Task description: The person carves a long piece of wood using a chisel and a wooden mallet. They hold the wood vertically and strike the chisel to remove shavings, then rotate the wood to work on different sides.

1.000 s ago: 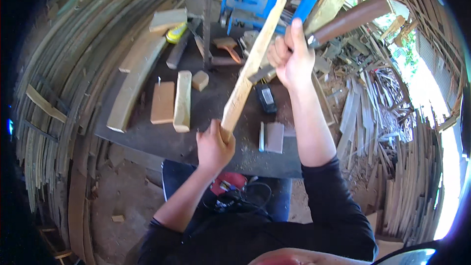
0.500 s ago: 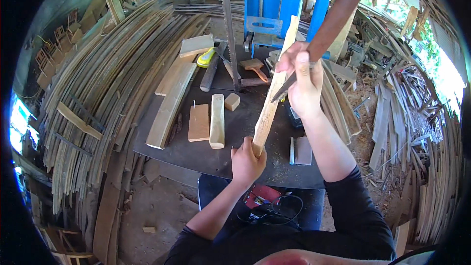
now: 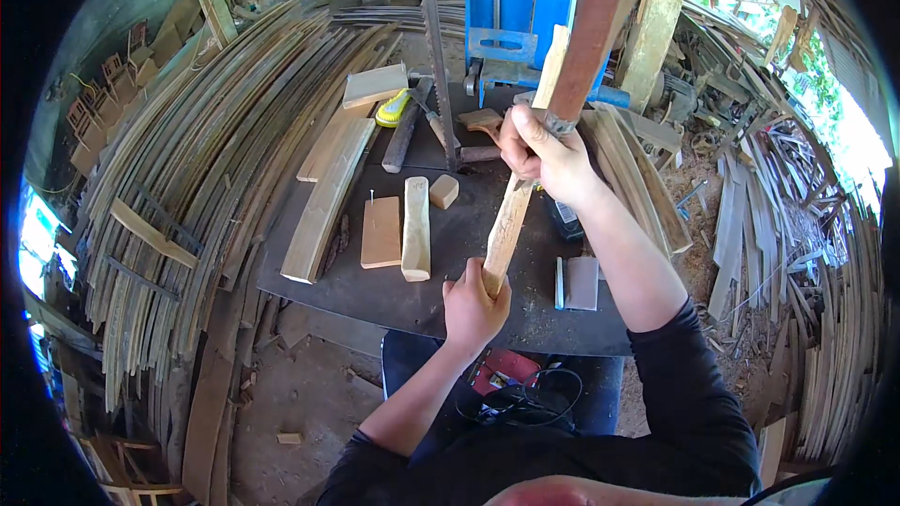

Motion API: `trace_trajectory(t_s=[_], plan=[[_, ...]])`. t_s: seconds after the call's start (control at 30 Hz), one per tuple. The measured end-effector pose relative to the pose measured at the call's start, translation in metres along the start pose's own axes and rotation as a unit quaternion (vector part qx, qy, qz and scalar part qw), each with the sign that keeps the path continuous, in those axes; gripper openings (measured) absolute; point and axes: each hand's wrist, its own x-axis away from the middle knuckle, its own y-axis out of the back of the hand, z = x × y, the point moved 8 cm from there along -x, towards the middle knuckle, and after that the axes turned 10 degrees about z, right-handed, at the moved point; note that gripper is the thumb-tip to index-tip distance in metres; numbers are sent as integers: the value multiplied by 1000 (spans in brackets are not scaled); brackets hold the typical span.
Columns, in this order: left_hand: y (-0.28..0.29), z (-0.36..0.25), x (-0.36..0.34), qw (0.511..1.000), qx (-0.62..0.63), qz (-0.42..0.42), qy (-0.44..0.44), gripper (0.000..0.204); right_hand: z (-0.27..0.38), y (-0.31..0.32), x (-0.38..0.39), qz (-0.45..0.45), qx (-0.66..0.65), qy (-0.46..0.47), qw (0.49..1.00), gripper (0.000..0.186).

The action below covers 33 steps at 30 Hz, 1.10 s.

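Observation:
My left hand (image 3: 476, 306) is closed round the near end of a long, pale strip of wood (image 3: 509, 225), which slants up and away over the dark table. My right hand (image 3: 547, 156) grips a chisel (image 3: 592, 33) with a thick reddish-brown wooden handle and a metal collar. Its handle rises above the fist; most of the blade is hidden by the fingers, close against the strip. Left of the strip lie a pale shaped wood piece (image 3: 416, 230), a flat brown block (image 3: 382, 233) with a nail standing at its top, and a small wood block (image 3: 444, 191).
On the dark table (image 3: 375, 302) lie long boards (image 3: 330, 201), a yellow-green brush (image 3: 393, 109) and a sanding block (image 3: 581, 283). An upright saw blade (image 3: 437, 56) and a blue machine (image 3: 511, 0) stand at the far side. Stacked planks (image 3: 197, 169) fill the left.
My right hand has moved slightly left and nearer along the strip, and the chisel's handle has swung more upright. The left hand keeps its hold with little movement.

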Motion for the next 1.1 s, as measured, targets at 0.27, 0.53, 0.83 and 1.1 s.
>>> trace_trajectory(t_s=[0.27,0.53,0.83,1.1], plan=[[0,0,0,1000,-4,-1,1,27,1,1,12,-101,45,16,994,41],[0,-1,0,1000,6,4,-3,27,1,18,16,-208,57,89,972,33],[-3,0,-2,1000,-3,4,0,27,4,96,-20,-258,-130,56,956,51],[-3,3,-1,1000,-3,3,1,27,9,90,-10,-282,-135,53,948,49]])
